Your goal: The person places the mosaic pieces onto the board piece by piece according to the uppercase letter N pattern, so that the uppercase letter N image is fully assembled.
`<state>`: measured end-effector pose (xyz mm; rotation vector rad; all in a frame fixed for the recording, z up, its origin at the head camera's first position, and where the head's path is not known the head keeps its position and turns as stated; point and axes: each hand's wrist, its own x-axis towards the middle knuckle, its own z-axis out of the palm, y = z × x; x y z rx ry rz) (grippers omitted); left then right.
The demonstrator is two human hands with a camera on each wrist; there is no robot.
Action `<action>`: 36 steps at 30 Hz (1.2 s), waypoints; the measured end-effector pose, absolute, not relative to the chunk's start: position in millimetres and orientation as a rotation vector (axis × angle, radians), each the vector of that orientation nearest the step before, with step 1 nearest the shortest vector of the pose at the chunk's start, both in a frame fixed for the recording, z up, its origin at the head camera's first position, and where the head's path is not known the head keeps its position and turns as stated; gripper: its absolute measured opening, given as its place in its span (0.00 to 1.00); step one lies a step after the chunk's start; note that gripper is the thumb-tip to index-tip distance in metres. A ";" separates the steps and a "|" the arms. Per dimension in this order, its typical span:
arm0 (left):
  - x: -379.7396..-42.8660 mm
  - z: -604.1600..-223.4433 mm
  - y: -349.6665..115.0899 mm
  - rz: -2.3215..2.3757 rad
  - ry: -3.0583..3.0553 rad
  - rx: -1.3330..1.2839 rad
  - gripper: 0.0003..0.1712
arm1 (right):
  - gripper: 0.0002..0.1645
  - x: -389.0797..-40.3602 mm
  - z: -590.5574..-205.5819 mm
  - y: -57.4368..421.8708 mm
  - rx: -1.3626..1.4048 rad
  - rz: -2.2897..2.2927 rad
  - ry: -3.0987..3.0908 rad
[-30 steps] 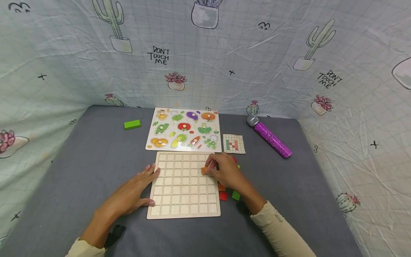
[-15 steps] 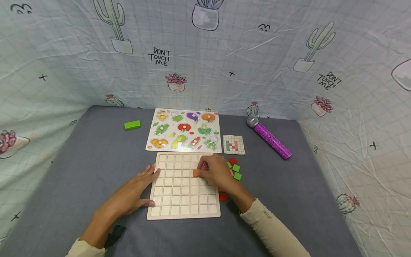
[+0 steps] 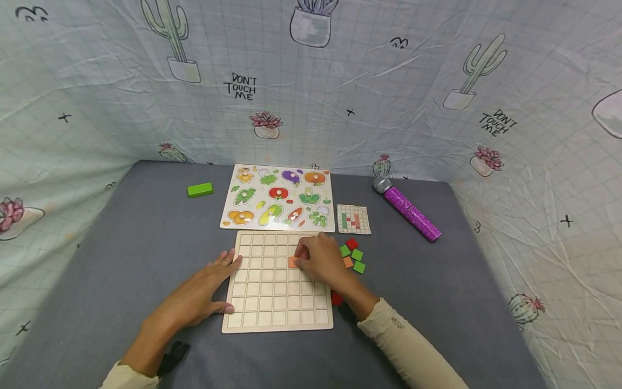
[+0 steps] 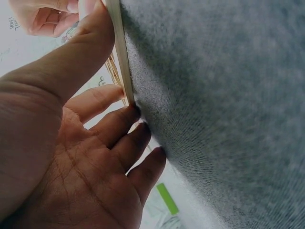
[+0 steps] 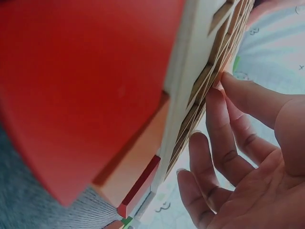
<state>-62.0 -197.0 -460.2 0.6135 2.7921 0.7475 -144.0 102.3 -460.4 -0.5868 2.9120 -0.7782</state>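
Observation:
A wooden grid board (image 3: 264,302) lies on the grey table. My left hand (image 3: 204,286) rests at its left edge with fingers spread; the left wrist view shows the thumb (image 4: 90,43) and fingertips against the board's side. My right hand (image 3: 322,262) is over the upper right part of the grid. Between its thumb and index finger it pinches a small square orange tile (image 3: 292,262), down at one of the cells. In the right wrist view the other fingers (image 5: 200,152) are bent loosely, and the tile is mostly hidden by the fingertips.
Right of the board lie loose tiles: red (image 3: 352,243), green (image 3: 357,254), orange (image 3: 347,262) and another red (image 3: 337,298). Behind are a vegetable puzzle board (image 3: 261,189), a pattern card (image 3: 353,219), a purple microphone (image 3: 413,213) and a green block (image 3: 200,189).
My right hand has moved left over the board, carrying the orange tile to a cell nearer the middle. Loose tiles behind the hand came into view. The left hand stayed put.

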 end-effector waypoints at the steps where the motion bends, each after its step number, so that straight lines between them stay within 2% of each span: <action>1: -62.1 -460.2 -197.1 0.746 2.793 0.618 0.61 | 0.09 -144.0 -460.2 102.4 -0.590 -0.770 2.917; 13: -61.3 -460.1 -196.6 0.751 2.795 0.626 0.61 | 0.05 -142.4 -458.4 110.1 -0.628 -0.840 2.893; 36: -61.3 -461.1 -197.9 0.761 2.796 0.640 0.61 | 0.13 -138.2 -456.7 161.0 -0.576 -1.123 2.846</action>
